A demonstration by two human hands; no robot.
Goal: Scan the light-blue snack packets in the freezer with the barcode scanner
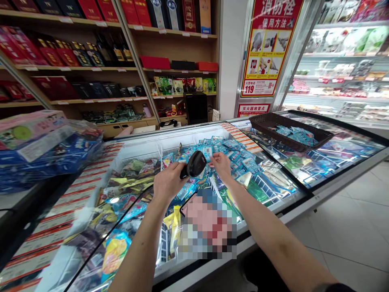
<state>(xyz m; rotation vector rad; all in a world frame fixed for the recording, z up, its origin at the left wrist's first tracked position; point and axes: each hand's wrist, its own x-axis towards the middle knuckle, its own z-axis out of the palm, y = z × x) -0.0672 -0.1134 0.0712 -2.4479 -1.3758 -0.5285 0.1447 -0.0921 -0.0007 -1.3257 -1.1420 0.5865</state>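
My left hand (168, 180) is wrapped round the handle of a black barcode scanner (196, 164), whose cable runs down to the lower left. Right beside the scanner head, my right hand (221, 165) pinches the edge of a small blue packet (208, 151) with a white barcode label facing up. Under and behind both hands spreads a heap of similar blue packets (235, 152) on the glass top of a chest freezer. A phone (197, 211), partly blurred out, lies on the glass below my hands.
A dark brown basket (261, 121) with more blue packets stands at the right on the freezer. Bagged boxes (45, 150) sit at the left. Bagged goods fill the freezer (130, 178) beneath the glass. Shelves (97, 67) with boxes and bottles line the back.
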